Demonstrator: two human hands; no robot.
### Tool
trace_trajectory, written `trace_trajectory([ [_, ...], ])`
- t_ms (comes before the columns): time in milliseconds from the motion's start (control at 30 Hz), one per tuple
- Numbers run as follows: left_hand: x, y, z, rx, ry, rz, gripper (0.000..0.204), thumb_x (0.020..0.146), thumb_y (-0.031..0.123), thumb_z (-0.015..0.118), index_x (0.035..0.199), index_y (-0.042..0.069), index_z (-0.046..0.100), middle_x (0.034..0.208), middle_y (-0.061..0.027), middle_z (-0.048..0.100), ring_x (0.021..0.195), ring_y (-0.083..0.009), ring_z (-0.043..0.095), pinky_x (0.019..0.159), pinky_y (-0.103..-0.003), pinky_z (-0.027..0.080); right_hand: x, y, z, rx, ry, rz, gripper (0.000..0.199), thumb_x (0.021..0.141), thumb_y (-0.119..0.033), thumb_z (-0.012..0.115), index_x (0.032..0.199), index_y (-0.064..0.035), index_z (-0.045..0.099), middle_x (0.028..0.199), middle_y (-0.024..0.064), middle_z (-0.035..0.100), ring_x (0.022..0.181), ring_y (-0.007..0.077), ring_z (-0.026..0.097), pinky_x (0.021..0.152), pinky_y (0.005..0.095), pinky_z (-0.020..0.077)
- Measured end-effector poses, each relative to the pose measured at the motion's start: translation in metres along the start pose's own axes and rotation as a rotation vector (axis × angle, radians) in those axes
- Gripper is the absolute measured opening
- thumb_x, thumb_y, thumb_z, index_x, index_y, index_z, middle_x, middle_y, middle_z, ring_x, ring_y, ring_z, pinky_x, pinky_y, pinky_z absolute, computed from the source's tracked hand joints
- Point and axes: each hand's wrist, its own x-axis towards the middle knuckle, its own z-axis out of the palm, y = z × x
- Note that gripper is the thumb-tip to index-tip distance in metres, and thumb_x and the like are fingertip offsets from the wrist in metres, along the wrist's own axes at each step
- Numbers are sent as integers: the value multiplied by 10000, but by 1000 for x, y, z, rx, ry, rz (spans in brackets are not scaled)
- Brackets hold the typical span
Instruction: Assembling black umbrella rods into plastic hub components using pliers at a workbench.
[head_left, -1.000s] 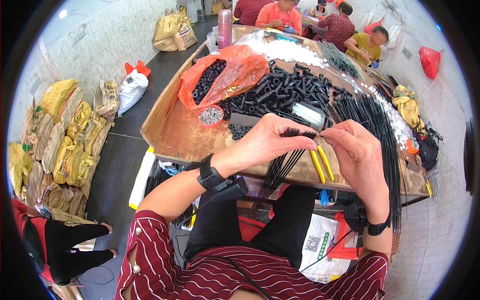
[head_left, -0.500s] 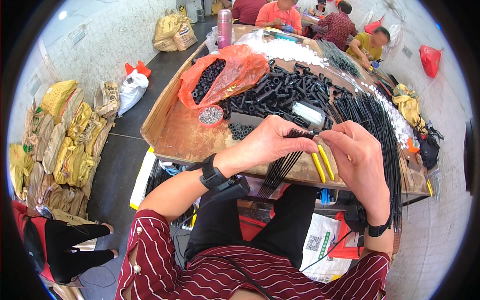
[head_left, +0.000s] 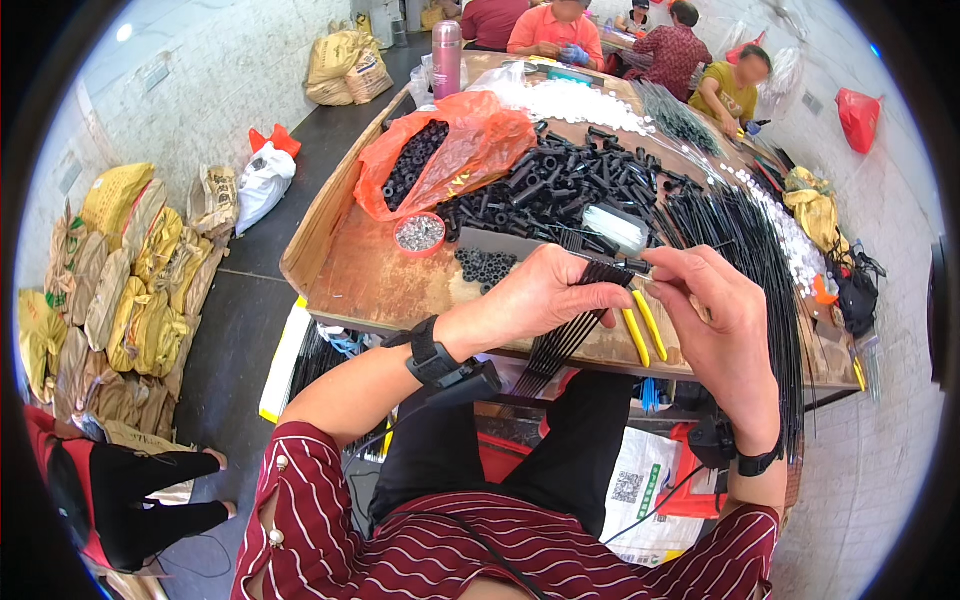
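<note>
My left hand (head_left: 555, 295) is closed round a fanned bundle of thin black rods (head_left: 560, 345), which slants down over the table's near edge. Thumb and fingers of my right hand (head_left: 710, 300) pinch together beside the upper ends of the rods; what sits in that pinch is too small to make out. Just under the hands lie yellow-handled pliers (head_left: 648, 330), their jaws hidden. Beyond my left hand are small black rings (head_left: 485, 266) and a round red dish (head_left: 420, 234) of small silvery pieces.
Black tubular parts (head_left: 570, 180) are heaped mid-table beside an open red plastic bag (head_left: 470, 130). Long black rods (head_left: 735, 240) lie at the right, with white pieces (head_left: 580, 105) behind. A pink flask (head_left: 447, 60) stands at the far left. Several people sit beyond; sacks (head_left: 130, 290) line the left wall.
My left hand has turned a little, and the rods in it now show more spread between my hands. My right fingers stay pinched at nearly the same place.
</note>
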Motion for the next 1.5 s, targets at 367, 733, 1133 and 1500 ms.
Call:
trace_trajectory([
  [367,-39,-82,26,-144,-37,-119,217,890,149,645,1049,3,662,957,-40,695,889,-68,610,816,-247,489,-8,117,112,-263,-269,-207,561,646,57,585,1200,-26,544,1222,148,550,1169,322,502,980,370,426],
  [733,-49,23,-31,-148,399,216,365,992,300,454,882,-23,586,841,-151,674,809,-213,672,772,-341,541,12,157,149,39,-337,-180,277,744,-31,629,1017,-47,587,999,138,637,953,332,601,796,386,489],
  [1133,-3,34,-98,-164,1100,515,261,971,262,482,878,19,508,661,-45,555,500,-164,594,488,-266,498,-15,44,102,1251,-1033,765,543,996,-476,333,1072,-12,604,882,51,645,805,102,601,742,270,492],
  [1500,-47,33,-87,1567,998,746,371,863,336,633,977,-11,571,844,-148,620,704,-323,652,668,-399,521,-55,42,96,1117,-1141,590,140,900,-99,595,967,21,573,837,88,669,730,128,628,654,273,510],
])
